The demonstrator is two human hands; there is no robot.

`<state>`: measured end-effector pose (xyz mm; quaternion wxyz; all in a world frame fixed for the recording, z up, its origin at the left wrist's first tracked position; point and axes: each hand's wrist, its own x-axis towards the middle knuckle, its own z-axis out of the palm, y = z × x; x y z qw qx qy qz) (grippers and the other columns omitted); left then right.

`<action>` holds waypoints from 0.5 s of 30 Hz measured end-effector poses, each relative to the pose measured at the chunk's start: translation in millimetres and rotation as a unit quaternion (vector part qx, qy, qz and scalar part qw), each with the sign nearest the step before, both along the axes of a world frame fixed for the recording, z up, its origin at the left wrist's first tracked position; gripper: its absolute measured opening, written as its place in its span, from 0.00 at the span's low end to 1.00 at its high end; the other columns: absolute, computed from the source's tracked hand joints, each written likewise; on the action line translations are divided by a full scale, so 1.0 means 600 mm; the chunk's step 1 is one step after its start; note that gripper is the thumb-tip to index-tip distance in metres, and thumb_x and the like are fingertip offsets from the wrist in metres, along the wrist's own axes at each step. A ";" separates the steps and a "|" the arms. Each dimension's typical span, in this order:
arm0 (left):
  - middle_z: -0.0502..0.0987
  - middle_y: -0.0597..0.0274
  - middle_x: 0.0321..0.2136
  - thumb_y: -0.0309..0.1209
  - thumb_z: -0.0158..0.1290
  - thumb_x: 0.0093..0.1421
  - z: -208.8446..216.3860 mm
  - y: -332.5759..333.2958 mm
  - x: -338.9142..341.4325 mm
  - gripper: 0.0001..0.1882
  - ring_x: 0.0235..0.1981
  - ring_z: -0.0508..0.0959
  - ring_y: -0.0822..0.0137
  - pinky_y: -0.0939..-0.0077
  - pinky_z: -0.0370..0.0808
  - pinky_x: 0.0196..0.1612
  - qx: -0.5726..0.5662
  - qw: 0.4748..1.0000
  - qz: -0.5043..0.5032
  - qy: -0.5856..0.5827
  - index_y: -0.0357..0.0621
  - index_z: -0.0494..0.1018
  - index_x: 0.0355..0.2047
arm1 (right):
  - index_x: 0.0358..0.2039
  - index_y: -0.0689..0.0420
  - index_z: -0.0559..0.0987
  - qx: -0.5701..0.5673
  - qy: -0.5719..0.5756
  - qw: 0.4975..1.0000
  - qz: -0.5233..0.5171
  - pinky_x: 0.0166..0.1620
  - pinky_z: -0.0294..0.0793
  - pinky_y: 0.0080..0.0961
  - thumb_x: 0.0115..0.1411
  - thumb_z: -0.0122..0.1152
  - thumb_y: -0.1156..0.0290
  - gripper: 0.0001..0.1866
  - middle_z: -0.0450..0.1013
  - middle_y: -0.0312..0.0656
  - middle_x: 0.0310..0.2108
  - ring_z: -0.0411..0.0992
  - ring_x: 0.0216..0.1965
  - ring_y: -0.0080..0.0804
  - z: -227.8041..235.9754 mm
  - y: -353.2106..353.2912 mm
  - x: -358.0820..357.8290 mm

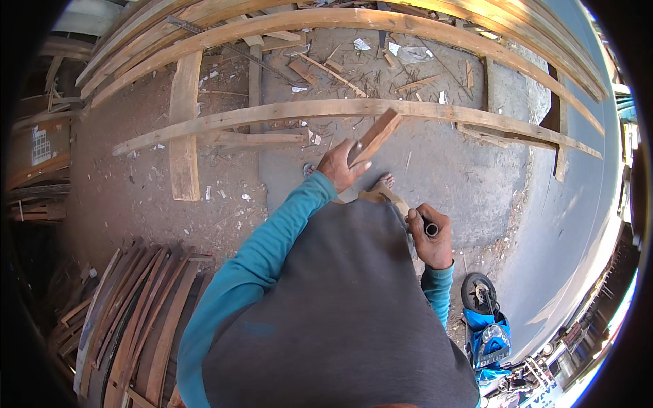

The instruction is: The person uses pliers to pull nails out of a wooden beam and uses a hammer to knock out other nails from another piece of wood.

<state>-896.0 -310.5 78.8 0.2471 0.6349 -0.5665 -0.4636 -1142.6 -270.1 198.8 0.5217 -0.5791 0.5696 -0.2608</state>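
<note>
My left hand (337, 166) is closed around a short wooden block (378, 136), which angles up and away to the right. The block's far end overlaps a long wooden beam (286, 111) in the view; I cannot tell whether they touch. Low at my right side, my right hand (435, 246) grips a dark metal tube (431, 230) with its round hollow end facing up. The rest of the tube is hidden by my fist and my body.
More long beams (326, 22) run across the far side, over a flat plank (183, 129). Wood scraps (303, 71) and paper bits litter the ground. Stacked boards (136, 319) lie at the near left. A blue motorcycle (486, 336) stands at the near right beside the road.
</note>
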 end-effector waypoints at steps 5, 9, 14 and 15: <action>0.78 0.40 0.45 0.40 0.65 0.53 -0.199 0.134 -0.033 0.28 0.46 0.78 0.42 0.55 0.76 0.49 -0.007 0.985 0.057 -0.164 0.41 0.72 0.51 | 0.28 0.62 0.74 -0.010 0.055 0.996 0.066 0.27 0.66 0.34 0.63 0.59 0.72 0.08 0.66 0.52 0.19 0.61 0.19 0.39 0.001 -0.019 -0.146; 0.79 0.44 0.44 0.42 0.64 0.52 -0.334 0.198 -0.034 0.30 0.46 0.80 0.48 0.60 0.75 0.51 0.135 0.956 0.241 -0.100 0.39 0.72 0.52 | 0.28 0.63 0.74 -0.034 0.018 0.999 0.004 0.28 0.66 0.36 0.62 0.60 0.72 0.09 0.67 0.53 0.20 0.61 0.20 0.44 0.018 -0.026 -0.277; 0.78 0.42 0.47 0.46 0.64 0.53 -0.311 0.126 -0.156 0.34 0.50 0.78 0.47 0.59 0.73 0.54 0.050 0.977 0.178 -0.111 0.37 0.72 0.53 | 0.24 0.64 0.73 -0.078 0.097 0.991 -0.048 0.26 0.64 0.39 0.60 0.62 0.72 0.12 0.67 0.53 0.20 0.65 0.21 0.51 -0.010 -0.010 -0.384; 0.76 0.39 0.50 0.49 0.64 0.52 -0.291 0.087 -0.186 0.37 0.53 0.76 0.44 0.58 0.72 0.56 0.004 0.978 0.117 -0.173 0.35 0.71 0.55 | 0.23 0.63 0.73 -0.085 0.111 0.988 -0.062 0.26 0.64 0.39 0.60 0.62 0.72 0.12 0.67 0.53 0.20 0.66 0.21 0.52 0.000 -0.003 -0.398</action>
